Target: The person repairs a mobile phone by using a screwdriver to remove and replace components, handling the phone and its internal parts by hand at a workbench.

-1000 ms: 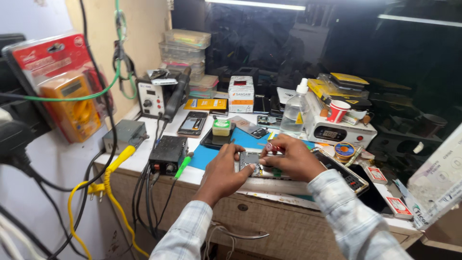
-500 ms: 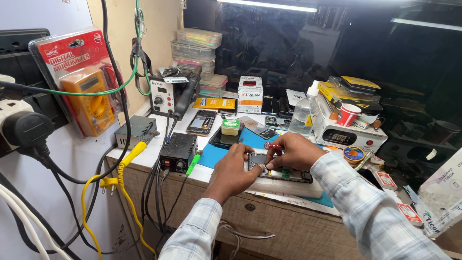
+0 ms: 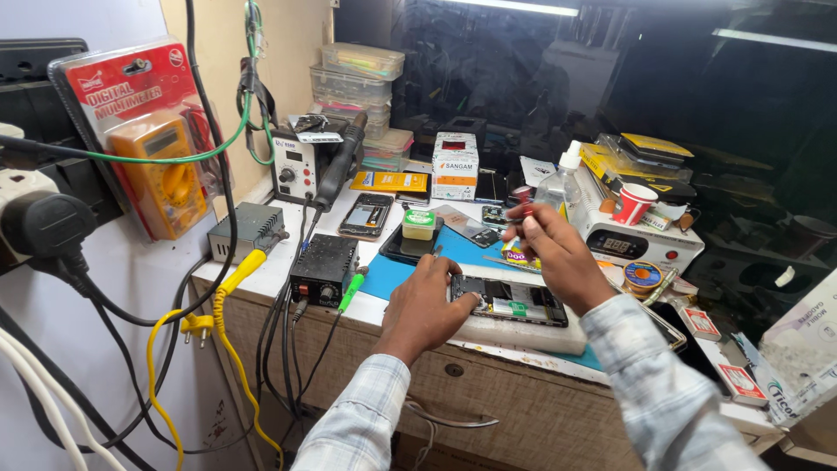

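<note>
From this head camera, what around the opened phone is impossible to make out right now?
- Head view: what the right hand pinches is too small to tell.
- Left end of the opened phone: covered by the left hand.
- Components inside the phone: too small and blurred.
- White pad under the phone: its near edge shows, the rest is hidden.
- Far shelves: too dark.
</note>
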